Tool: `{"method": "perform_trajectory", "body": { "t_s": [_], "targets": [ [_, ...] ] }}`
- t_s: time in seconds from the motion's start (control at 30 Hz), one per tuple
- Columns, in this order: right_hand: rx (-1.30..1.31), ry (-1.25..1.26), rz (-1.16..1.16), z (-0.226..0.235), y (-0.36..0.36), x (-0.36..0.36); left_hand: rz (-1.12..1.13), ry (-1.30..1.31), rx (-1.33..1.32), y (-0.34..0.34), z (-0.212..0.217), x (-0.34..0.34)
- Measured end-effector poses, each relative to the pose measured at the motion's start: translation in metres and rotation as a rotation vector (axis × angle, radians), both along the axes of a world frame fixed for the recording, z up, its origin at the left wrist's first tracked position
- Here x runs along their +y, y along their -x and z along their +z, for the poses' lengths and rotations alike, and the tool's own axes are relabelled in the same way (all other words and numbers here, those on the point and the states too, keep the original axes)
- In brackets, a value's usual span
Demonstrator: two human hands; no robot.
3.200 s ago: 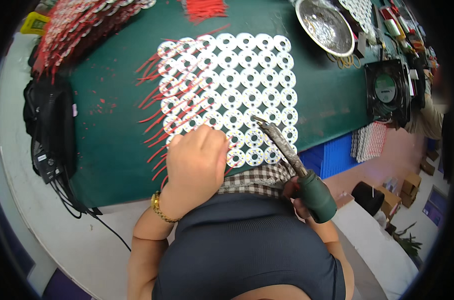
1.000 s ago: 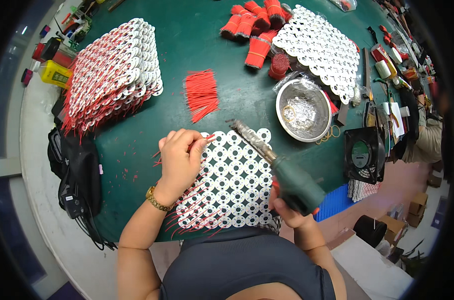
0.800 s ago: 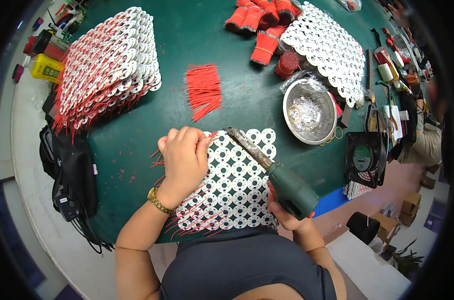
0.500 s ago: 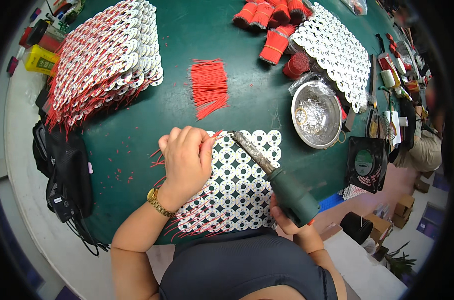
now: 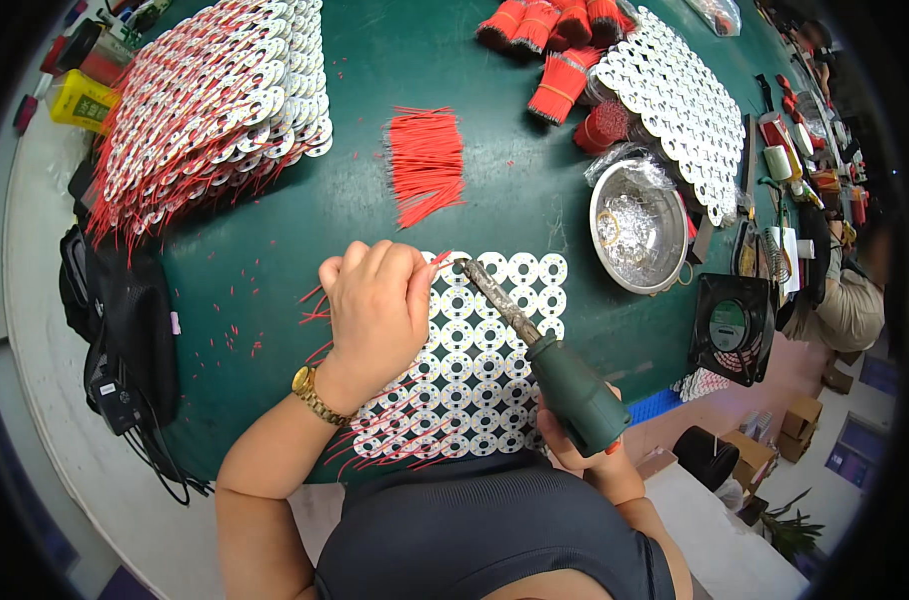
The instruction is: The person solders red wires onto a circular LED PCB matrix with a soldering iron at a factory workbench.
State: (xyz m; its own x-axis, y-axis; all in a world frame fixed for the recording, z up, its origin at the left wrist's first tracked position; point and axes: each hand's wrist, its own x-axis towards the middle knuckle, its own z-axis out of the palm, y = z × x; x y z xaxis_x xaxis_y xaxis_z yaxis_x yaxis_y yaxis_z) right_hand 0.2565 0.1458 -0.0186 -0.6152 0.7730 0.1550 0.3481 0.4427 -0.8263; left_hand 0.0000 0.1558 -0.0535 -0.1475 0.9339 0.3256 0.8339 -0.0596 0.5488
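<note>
Green work mat (image 5: 275, 240) covers most of the table. Three panels/stacks of white round circuit discs: a tall pile with red leads (image 5: 210, 95) far left, a flat panel (image 5: 675, 100) far right, and the working panel (image 5: 475, 370) at the near edge, partly under the left hand. One steel bowl (image 5: 637, 225) right of centre, one small black fan (image 5: 733, 328) beyond it with a round green label at its hub. One loose bunch of red wires (image 5: 425, 160) at mid mat; about five bundled red wire bunches (image 5: 550, 40) at the top. Yellow box (image 5: 80, 100) at the far-left edge.

Left hand (image 5: 375, 310) rests on the working panel, fingers curled, pinching one red wire end (image 5: 441, 260) at the panel's top edge. Right hand (image 5: 575, 450) is mostly hidden, closed round the green handle of a soldering iron (image 5: 535, 345); its tip touches the panel beside the pinched wire.
</note>
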Motion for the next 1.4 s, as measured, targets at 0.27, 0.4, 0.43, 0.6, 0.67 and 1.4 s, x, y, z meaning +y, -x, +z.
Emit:
{"method": "perform_trajectory", "body": {
  "t_s": [0.27, 0.4, 0.43, 0.6, 0.67, 1.4],
  "targets": [
    [-0.064, -0.066, 0.026, 0.001, 0.001, 0.001, 0.007, 0.018, 0.016, -0.001, -0.001, 0.0],
    [-0.019, -0.018, 0.007, 0.0, 0.001, 0.0, 0.015, 0.01, 0.021, 0.0, -0.001, -0.001],
    [-0.015, -0.018, 0.009, -0.001, 0.0, 0.0, 0.014, 0.01, 0.029, 0.0, -0.001, 0.0],
    [-0.017, 0.114, -0.042, -0.01, -0.012, -0.011, 0.016, 0.007, 0.02, 0.0, -0.001, -0.001],
    [-0.037, 0.007, 0.014, -0.008, -0.014, -0.011, 0.019, 0.007, 0.02, 0.0, -0.001, -0.001],
    [0.272, 0.472, -0.255, -0.017, -0.021, -0.028, -0.087, -0.016, -0.009, -0.008, 0.004, -0.005]
  ]
}}
